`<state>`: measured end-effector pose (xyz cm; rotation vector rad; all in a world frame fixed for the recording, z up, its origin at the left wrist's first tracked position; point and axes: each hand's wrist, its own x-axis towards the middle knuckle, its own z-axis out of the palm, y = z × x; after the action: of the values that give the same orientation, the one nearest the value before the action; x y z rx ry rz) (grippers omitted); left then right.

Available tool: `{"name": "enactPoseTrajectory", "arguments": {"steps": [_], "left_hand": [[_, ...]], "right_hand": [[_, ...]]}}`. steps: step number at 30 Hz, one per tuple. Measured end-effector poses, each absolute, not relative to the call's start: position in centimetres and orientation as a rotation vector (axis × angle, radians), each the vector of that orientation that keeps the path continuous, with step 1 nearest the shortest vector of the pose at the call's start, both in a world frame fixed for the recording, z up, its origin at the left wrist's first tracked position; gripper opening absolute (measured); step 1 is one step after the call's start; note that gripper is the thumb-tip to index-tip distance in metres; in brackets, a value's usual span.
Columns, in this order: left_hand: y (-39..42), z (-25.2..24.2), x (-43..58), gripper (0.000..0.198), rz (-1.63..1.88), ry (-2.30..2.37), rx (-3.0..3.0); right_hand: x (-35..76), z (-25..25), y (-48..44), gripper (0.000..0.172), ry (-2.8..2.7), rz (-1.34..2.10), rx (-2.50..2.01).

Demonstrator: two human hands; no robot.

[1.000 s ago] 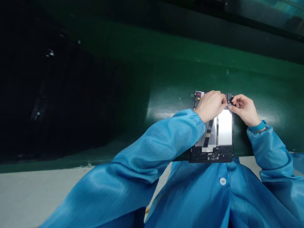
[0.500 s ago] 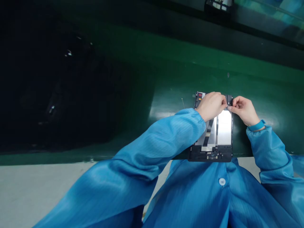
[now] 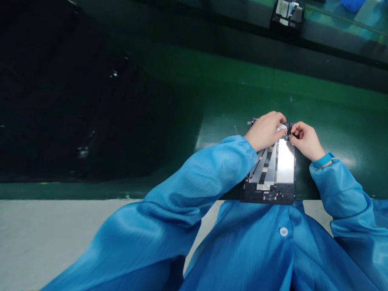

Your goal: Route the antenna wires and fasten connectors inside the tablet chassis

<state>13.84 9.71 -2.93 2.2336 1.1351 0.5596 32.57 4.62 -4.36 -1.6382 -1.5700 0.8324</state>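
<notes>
An opened tablet (image 3: 285, 161) lies at the table's front edge. Its inside faces up, with shiny silver panels, dark flex strips and a black lower end holding a small circuit board. My left hand (image 3: 266, 130) rests across its upper part, thumb and forefinger apart over the upper right area. The palm hides the tablet's upper left. At the upper right corner my right hand (image 3: 306, 140) has thumb and forefinger pinched together by a small dark part. Whatever those fingertips hold is too small to make out.
The green table mat (image 3: 218, 97) spreads around the tablet. Black sheeting (image 3: 75, 101) covers the left side. A thin pin-like piece (image 3: 235, 130) is beside my left sleeve. On a raised ledge at the back stands a black tray (image 3: 286, 20) with shiny device parts.
My left thumb and forefinger have parted, baring more of the tablet's upper right. My right hand stays pinched at the corner. The view has shifted slightly, showing more of the back tray.
</notes>
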Motion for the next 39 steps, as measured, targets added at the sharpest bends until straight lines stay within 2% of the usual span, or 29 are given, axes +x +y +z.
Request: {"name": "enactPoseTrajectory", "arguments": {"steps": [6, 11, 16, 19, 21, 23, 25, 27, 29, 32, 35, 37, 39], "left_hand": [[8.3, -2.9, 5.7, 0.02, 0.507, 1.333, 2.154], [5.9, -4.8, 2.4, 0.024, 0.353, 1.353, 2.164], [4.5, -5.9, 2.0, 0.034, 0.21, 1.256, 2.36], [4.0, -5.8, 1.8, 0.02, 0.1, 1.132, 2.512], [3.6, -5.3, 1.6, 0.016, 0.244, 1.162, 2.65], [3.0, -4.2, 1.7, 0.017, 0.596, 1.195, 2.793], [2.4, -3.0, 2.0, 0.013, 0.968, 1.132, 2.862], [2.0, -1.8, 2.6, 0.008, 1.156, 0.984, 2.84], [1.7, -1.0, 3.1, 0.009, 1.188, 0.902, 2.753], [1.4, -0.9, 3.2, 0.016, 1.215, 1.009, 2.499], [0.8, -2.0, 2.6, 0.038, 1.293, 1.256, 2.065], [0.1, -3.2, 2.3, 0.05, 1.213, 1.356, 1.795], [-0.5, -4.5, 2.4, 0.048, 1.011, 1.327, 1.605]], "right_hand": [[33.7, -5.0, 3.5, 0.022, -1.259, 0.932, -1.535], [33.8, -5.0, 3.6, 0.03, -1.3, 1.052, -1.589], [33.7, -4.8, 4.2, 0.024, -1.383, 1.023, -1.656], [33.2, -4.0, 3.9, 0.015, -1.53, 0.86, -1.732], [31.8, -3.2, 3.2, 0.012, -1.664, 0.618, -1.724], [29.7, -2.2, 2.2, 0.019, -1.83, 0.5, -1.589], [27.0, -1.5, 1.3, 0.022, -2.046, 0.673, -1.358], [24.6, -1.1, 0.9, 0.015, -2.23, 0.926, -1.159], [23.1, -1.1, 1.1, 0.004, -2.333, 1.046, -1.104], [23.3, -1.4, 1.8, 0.012, -2.423, 1.091, -1.118], [25.0, -1.3, 2.3, 0.016, -2.515, 1.081, -1.118], [25.9, -1.1, 2.4, 0.017, -2.568, 1.051, -1.151], [26.2, -1.0, 2.5, 0.017, -2.623, 1.008, -1.183]]}}
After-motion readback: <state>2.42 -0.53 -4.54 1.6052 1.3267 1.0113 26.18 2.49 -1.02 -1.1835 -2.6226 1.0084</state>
